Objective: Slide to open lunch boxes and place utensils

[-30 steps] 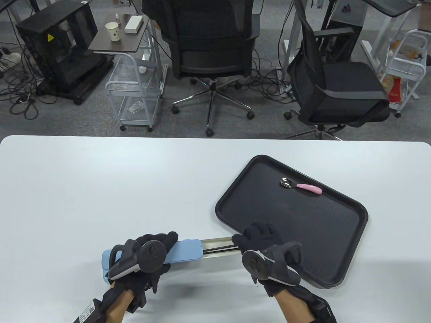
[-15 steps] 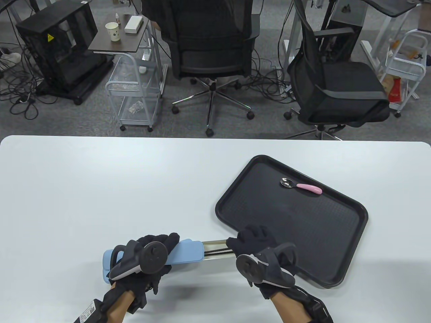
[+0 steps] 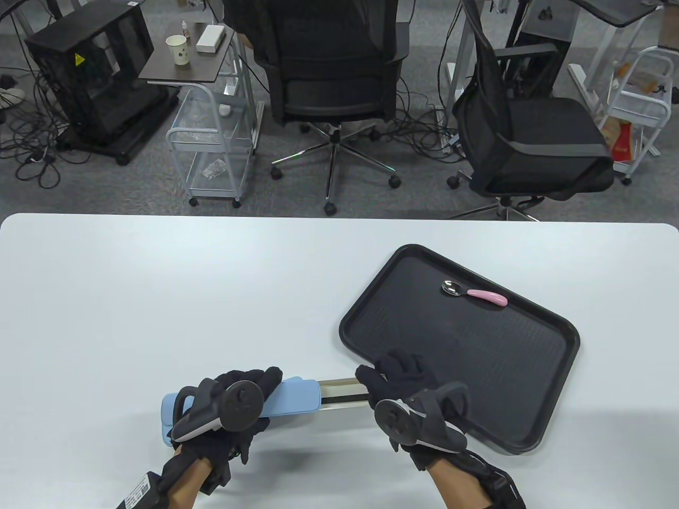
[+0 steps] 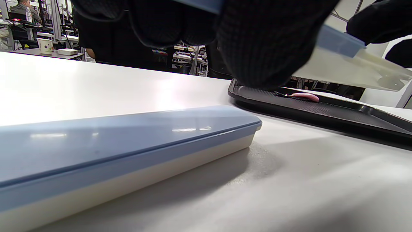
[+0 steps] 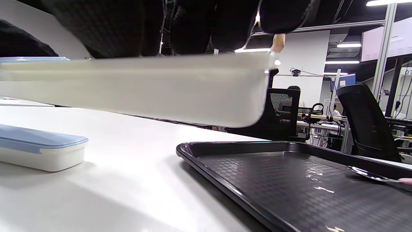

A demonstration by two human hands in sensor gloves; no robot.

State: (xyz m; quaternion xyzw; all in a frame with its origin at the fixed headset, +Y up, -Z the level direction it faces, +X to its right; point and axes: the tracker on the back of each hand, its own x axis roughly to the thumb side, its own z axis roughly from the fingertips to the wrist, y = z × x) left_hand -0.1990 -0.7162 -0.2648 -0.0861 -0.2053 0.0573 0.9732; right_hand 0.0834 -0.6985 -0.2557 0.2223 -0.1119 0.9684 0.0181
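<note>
My left hand (image 3: 254,389) grips the blue lid (image 3: 297,396) of a long lunch box held just above the table. My right hand (image 3: 390,379) grips the white base (image 3: 342,395), which sticks out of the lid to the right; a dark strip shows inside it. In the left wrist view my fingers (image 4: 257,42) hold the lid (image 4: 338,40) over the base (image 4: 354,69). In the right wrist view my fingers (image 5: 112,25) hold the base (image 5: 145,87). A second, closed blue-lidded box (image 4: 128,138) lies on the table under the left hand (image 5: 38,148).
A black tray (image 3: 424,328) lies at the right, touching distance from my right hand. A spoon with a pink handle (image 3: 475,293) lies near its far edge, also in the right wrist view (image 5: 370,174). Office chairs stand beyond the table's far edge.
My right hand has moved a little to the left, and the stretch of white base showing beyond the lid is shorter. My left hand has stayed in place.
</note>
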